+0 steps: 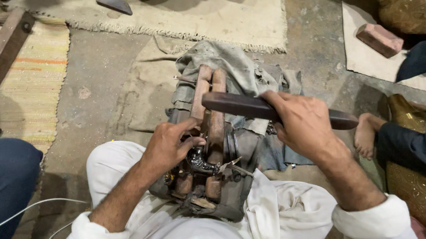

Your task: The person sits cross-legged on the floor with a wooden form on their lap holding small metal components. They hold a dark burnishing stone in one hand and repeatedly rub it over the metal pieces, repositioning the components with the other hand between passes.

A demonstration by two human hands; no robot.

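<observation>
Under the left hand (168, 146), which is pinching a small shiny metal piece (199, 161) against 2 wooden bars (208, 119), the right hand (302, 123) is gripping a dark wooden bar (241, 105) crosswise; steadying the piece firmly seems key.

Dark brown wooden bar (246, 106), rust-brown clamp (208, 119), grey-green cloth (229, 63), striped yellow mat (38, 75), pinkish brick (379, 39).

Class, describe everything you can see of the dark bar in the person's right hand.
The bar is long, flat-sided and dark brown, dull like wood or old metal. It lies level, crosswise over two upright wooden jaws. The right hand grips its middle, hiding that part; both ends stick out. Its left end is squared off.
</observation>
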